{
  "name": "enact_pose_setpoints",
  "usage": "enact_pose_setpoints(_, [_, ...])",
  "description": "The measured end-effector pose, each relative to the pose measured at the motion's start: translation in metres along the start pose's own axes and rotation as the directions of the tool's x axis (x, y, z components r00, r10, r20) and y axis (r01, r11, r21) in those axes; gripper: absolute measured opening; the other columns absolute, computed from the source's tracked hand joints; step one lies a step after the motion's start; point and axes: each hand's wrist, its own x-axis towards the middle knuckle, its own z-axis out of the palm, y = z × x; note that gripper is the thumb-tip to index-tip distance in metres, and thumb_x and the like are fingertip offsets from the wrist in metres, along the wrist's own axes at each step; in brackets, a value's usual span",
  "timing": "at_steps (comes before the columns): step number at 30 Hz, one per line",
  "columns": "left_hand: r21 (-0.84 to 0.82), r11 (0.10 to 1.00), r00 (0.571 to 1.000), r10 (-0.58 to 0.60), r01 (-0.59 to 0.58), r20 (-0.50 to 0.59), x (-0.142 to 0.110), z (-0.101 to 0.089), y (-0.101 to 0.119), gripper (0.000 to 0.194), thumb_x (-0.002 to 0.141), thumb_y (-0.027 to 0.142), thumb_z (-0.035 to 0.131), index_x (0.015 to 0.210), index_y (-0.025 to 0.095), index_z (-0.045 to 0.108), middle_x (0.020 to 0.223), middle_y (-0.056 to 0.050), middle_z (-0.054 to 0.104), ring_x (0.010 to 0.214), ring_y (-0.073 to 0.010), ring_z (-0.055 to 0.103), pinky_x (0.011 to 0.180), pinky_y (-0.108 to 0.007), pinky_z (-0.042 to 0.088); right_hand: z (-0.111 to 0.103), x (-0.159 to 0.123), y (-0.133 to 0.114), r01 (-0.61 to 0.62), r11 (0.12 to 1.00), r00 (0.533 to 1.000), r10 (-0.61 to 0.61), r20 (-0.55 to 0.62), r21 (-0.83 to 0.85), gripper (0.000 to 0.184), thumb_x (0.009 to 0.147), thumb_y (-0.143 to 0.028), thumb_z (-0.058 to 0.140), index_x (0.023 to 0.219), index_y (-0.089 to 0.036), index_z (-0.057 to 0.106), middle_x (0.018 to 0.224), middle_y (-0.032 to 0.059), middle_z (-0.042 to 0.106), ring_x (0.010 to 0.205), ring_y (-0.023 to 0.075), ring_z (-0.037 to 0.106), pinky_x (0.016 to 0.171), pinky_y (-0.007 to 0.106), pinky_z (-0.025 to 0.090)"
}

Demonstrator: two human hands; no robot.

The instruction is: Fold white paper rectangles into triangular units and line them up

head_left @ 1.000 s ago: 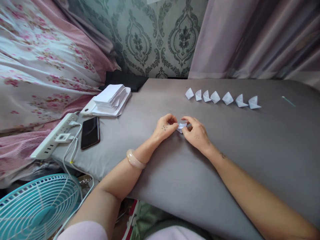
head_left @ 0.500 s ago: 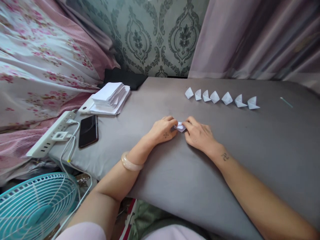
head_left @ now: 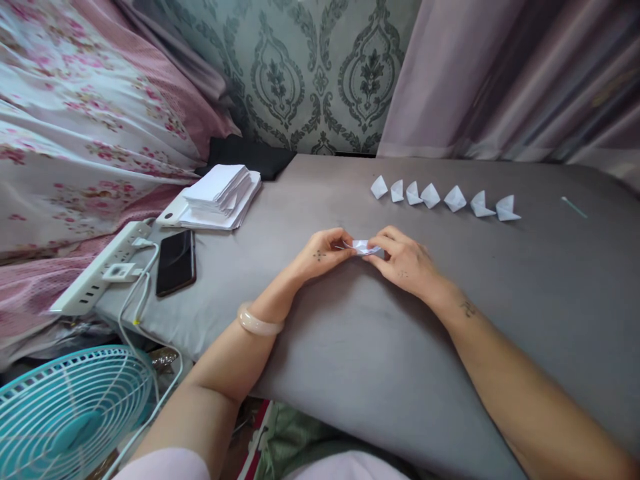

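One broad, grey, cloth-covered surface (head_left: 360,353) spreads beneath both forearms and carries everything that matters here. Over it, the left hand (head_left: 320,259) and the right hand (head_left: 410,265) meet almost tip to tip, each with its thumb on the person's side and its fingers curled beyond. On the left side of the surface, a stack of white paper (head_left: 217,189) lies farther forward than the left hand and well apart from it, with a dark phone (head_left: 176,263) lying closer to the person. Seven folded paper pieces (head_left: 431,195) form a row ahead and to the right, well apart from the fingers; the right hand is nearer to them, the left hand nearer to the stack. Smallest of all is the folded sheet (head_left: 363,247) between the hands, a little white piece whose long axis runs sideways, from one hand to the other, roughly across the person's line of view. Neither hand is clearly closer, since both touch it: the left hand pinches its left end between thumb and fingers, while the right hand grips its right part, fingers over the far side and thumb at the near edge. Its middle shows pale creases, but the exact folds are too small to tell.
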Motion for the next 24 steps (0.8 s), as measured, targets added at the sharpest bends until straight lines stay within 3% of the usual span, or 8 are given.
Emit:
enact_pose_setpoints(3, [0.0,1.0,0.999,0.023,-0.023,0.026,-0.0009,0.001,0.0007,0.024,0.08,0.036,0.066,0.089,0.014,0.062,0.091,-0.007,0.068,0.079,-0.0133,0.063,0.074,-0.025,0.05,-0.0004,0.0008,0.0044,0.012,0.997,1.0,-0.014,0.023,0.076,0.011,0.082,-0.034,0.065,0.088,-0.025,0.068,0.106,0.0022,0.061,0.065,0.0115,0.056,0.064,0.029,0.044])
enact_pose_setpoints(10, [0.119,0.991,0.998,0.049,-0.055,0.051,-0.0038,0.0037,0.0068,0.017,0.082,0.032,0.063,0.084,0.015,0.061,0.098,-0.008,0.069,0.087,-0.0154,0.064,0.082,-0.028,0.051,-0.0017,0.0003,-0.0002,0.027,0.996,0.998,-0.032,0.061,0.08,0.027,0.082,-0.026,0.063,0.108,-0.027,0.063,0.107,0.0026,0.063,0.077,0.0159,0.061,0.067,0.029,0.045])
enact_pose_setpoints(14, [0.035,0.998,0.998,0.06,-0.061,0.023,-0.0027,0.0056,0.0051,0.016,0.083,0.031,0.061,0.087,0.015,0.06,0.098,-0.008,0.069,0.085,-0.0142,0.064,0.08,-0.028,0.05,0.0039,-0.0011,0.0003,0.026,0.999,0.998,-0.027,0.061,0.022,0.016,0.085,-0.031,0.06,0.099,-0.025,0.067,0.107,0.0033,0.063,0.078,0.0165,0.061,0.066,0.029,0.044])
enact_pose_setpoints(18, [-0.093,0.995,0.999,0.04,-0.041,-0.012,0.0005,0.0066,0.002,0.019,0.08,0.032,0.065,0.085,0.015,0.056,0.094,-0.007,0.068,0.081,-0.0129,0.063,0.076,-0.026,0.049,0.0064,0.0005,0.0026,0.046,0.994,0.998,-0.049,0.033,0.095,0.015,0.085,-0.032,0.059,0.096,-0.024,0.067,0.107,0.0043,0.063,0.076,0.0158,0.061,0.071,0.03,0.046])
enact_pose_setpoints(21, [-0.108,0.993,0.999,0.045,-0.048,-0.025,0.0015,0.0058,0.0016,0.02,0.08,0.032,0.065,0.083,0.016,0.053,0.093,-0.006,0.068,0.08,-0.0121,0.062,0.075,-0.025,0.048,0.0047,0.0025,0.0031,-0.002,0.986,1.0,0.003,-0.005,0.167,0.024,0.081,-0.028,0.062,0.106,-0.025,0.062,0.102,0.0038,0.065,0.076,0.0169,0.062,0.072,0.031,0.047])
enact_pose_setpoints(24, [-0.019,0.997,0.997,0.069,-0.069,-0.038,0.0,0.0044,0.0032,0.018,0.081,0.032,0.063,0.084,0.017,0.054,0.099,-0.007,0.068,0.086,-0.013,0.062,0.079,-0.025,0.048,0.0023,0.0037,0.0032,-0.082,0.975,0.996,0.088,-0.019,0.208,0.032,0.079,-0.025,0.063,0.11,-0.025,0.056,0.091,0.0024,0.067,0.075,0.0188,0.063,0.069,0.032,0.046])
